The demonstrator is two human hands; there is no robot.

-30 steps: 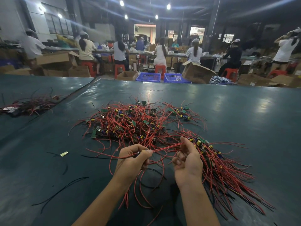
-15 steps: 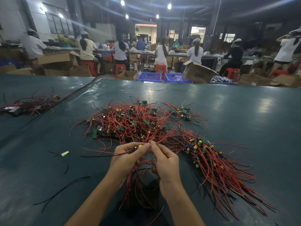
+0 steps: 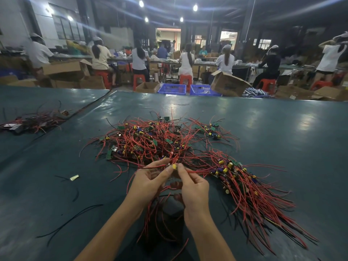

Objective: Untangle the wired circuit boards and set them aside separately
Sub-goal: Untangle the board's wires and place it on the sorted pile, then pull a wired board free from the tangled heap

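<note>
A tangled heap of small green circuit boards with red wires [image 3: 150, 142] lies on the dark green table [image 3: 282, 138]. To its right, a row of boards with their red wires laid side by side [image 3: 250, 187] fans toward me. Just in front of the heap, my left hand [image 3: 150, 181] and my right hand [image 3: 194, 187] meet fingertip to fingertip. Between them they pinch one small board with a yellow part [image 3: 174, 166]; its red wires trail left, right and down under my wrists.
Loose black wires [image 3: 69, 221] and a small metallic scrap [image 3: 74, 177] lie at the left. A second wire pile [image 3: 32, 121] sits on the neighbouring table. Beyond the far edge are cardboard boxes, blue crates [image 3: 172, 88] and seated people at benches.
My right hand has moved left from the sorted row to meet my left hand, and both now pinch the same small board. The piles have not shifted.
</note>
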